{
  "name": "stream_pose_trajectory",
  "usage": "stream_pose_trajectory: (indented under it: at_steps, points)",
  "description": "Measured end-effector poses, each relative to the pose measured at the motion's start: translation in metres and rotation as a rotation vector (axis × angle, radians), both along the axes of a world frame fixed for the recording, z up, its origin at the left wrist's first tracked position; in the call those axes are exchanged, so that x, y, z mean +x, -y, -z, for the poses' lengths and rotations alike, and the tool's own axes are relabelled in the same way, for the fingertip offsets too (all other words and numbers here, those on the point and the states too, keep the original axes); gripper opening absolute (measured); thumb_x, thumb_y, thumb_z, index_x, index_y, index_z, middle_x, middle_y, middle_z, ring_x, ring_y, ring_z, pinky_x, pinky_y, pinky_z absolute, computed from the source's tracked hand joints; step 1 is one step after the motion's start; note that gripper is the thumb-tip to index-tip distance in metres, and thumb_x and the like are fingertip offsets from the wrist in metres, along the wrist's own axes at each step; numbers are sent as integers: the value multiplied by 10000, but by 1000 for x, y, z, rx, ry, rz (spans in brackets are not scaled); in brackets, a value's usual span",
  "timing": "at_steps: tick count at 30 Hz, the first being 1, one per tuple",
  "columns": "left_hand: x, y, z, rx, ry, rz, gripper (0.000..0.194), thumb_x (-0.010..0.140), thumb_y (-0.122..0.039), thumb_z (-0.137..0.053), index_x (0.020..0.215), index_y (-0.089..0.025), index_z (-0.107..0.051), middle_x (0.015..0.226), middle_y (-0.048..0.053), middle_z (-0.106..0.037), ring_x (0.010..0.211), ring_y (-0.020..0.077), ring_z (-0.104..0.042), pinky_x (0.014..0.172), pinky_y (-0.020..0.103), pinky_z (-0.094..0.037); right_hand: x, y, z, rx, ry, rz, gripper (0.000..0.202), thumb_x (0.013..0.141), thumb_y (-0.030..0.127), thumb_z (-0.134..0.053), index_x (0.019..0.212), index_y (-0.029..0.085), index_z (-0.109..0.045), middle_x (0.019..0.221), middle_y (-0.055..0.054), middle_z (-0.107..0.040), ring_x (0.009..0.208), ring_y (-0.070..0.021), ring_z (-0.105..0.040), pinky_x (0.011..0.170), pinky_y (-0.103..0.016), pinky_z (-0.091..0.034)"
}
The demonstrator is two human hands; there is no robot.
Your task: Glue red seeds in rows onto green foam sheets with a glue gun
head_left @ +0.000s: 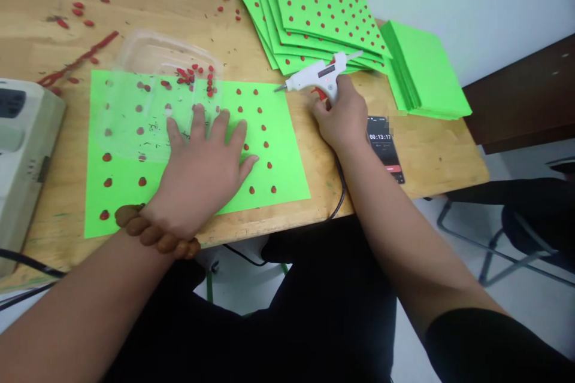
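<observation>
My left hand (202, 170) is spread with fingers apart over a bright green sheet (287, 158) dotted with rows of small red-and-dark pieces. Its fingertips reach the near edge of a clear plastic tray (157, 45), which overlaps the sheet's upper left. Loose red pieces (185, 76) and dark bits lie in the tray. Whether my palm presses on the sheet or hovers cannot be made out. My right hand (345, 116) is wrapped round the handle of a white hot glue gun (314, 76). The nozzle points left, by the sheet's upper right corner.
Dotted green sheets (323, 9) are stacked at the back, beside a pile of plain green sheets (431, 72). A phone (385, 146) showing a timer lies right of my wrist. A white power box (27, 149) stands at left. Red pieces (78, 9) are scattered behind; a cord (342, 188) hangs over the edge.
</observation>
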State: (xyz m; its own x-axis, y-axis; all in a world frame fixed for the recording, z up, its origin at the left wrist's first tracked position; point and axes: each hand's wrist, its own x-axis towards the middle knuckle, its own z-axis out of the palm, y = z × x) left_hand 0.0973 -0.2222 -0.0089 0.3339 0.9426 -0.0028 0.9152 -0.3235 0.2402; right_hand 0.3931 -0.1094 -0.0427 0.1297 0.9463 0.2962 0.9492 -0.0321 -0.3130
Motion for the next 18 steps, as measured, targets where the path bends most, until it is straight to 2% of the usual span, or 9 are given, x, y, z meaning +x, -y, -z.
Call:
stream_pose_trajectory:
  at_steps: [4, 7, 10, 14, 18]
  points:
    - [1, 0, -3, -9, -26, 4, 636, 1164, -423, -436, 1769, -227, -448, 1851, 181, -338, 1729, 544, -176, 1334, 866, -120, 0, 2, -4, -33, 16, 6, 293, 953, 464, -640, 1173, 288, -558, 968, -104, -694, 985, -397, -717, 925, -609, -548]
    - [1, 0, -5, -14, -40, -6, 629, 1166, -423, -433, 1761, -222, -457, 1847, 182, -346, 1730, 538, -181, 1333, 865, -135, 1, 6, -9, 11, 1, 31, 315, 951, 485, -658, 1176, 295, -546, 947, -85, -689, 967, -381, -719, 929, -598, -550]
    - [2, 0, -5, -8, -37, -10, 633, 1155, -423, -457, 1763, -246, -456, 1844, 169, -362, 1731, 532, -190, 1335, 864, -140, 2, 11, -15, 58, -34, 27, 422, 939, 615, -694, 1185, 307, -543, 893, -53, -680, 898, -349, -709, 891, -559, -563]
    - [1, -1, -3, 1, -46, -7, 640, 1156, -437, -440, 1763, -237, -461, 1842, 182, -359, 1726, 539, -200, 1330, 872, -142, 3, 15, -20, 34, -39, -20, 536, 910, 756, -704, 1183, 316, -564, 850, -33, -678, 857, -334, -703, 858, -540, -571]
    - [-1, -1, 0, 27, -55, 10, 647, 1170, -450, -390, 1761, -198, -458, 1840, 200, -353, 1725, 540, -201, 1331, 869, -147, 2, 18, -24, -12, -41, -50, 528, 888, 698, -750, 1208, 311, -586, 833, -26, -665, 839, -329, -698, 841, -537, -573]
